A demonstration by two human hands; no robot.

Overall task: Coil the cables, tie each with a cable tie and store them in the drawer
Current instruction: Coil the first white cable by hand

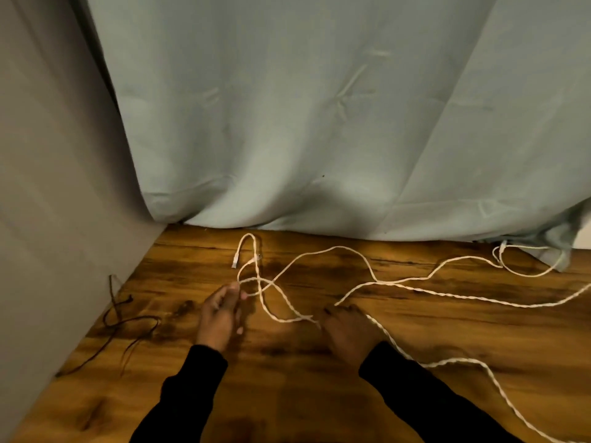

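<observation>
Gently gathering the first loops of a loose white cable

Nearest, at the bottom of the frame, two black sleeves reach up from the lower edge onto a wooden tabletop (319, 394). Just above centre-left, the left hand (220, 314) has its fingertips pinched on a small loop of the white cable (399, 284). At centre, the right hand (348, 327) lies palm down with fingers curled over another stretch of that cable; whether it truly grips or only presses is unclear. No coil has formed yet.

From the hands the twisted white cable wanders right across the middle of the frame, trails off the lower right corner, and loops again near the upper right of the table. One connector end (235, 263) lies just beyond the left hand.

At the left edge a thin dark cable (128, 324) lies loose, well apart from the hands.

Farthest, a pale blue-grey curtain (319, 107) fills the upper frame. No drawer or cable tie is visible.

To coil well, I judge the left hand should anchor the loop near the connector while the right feeds even, same-sized turns, untwisting crossings first so slack does not knot.
</observation>
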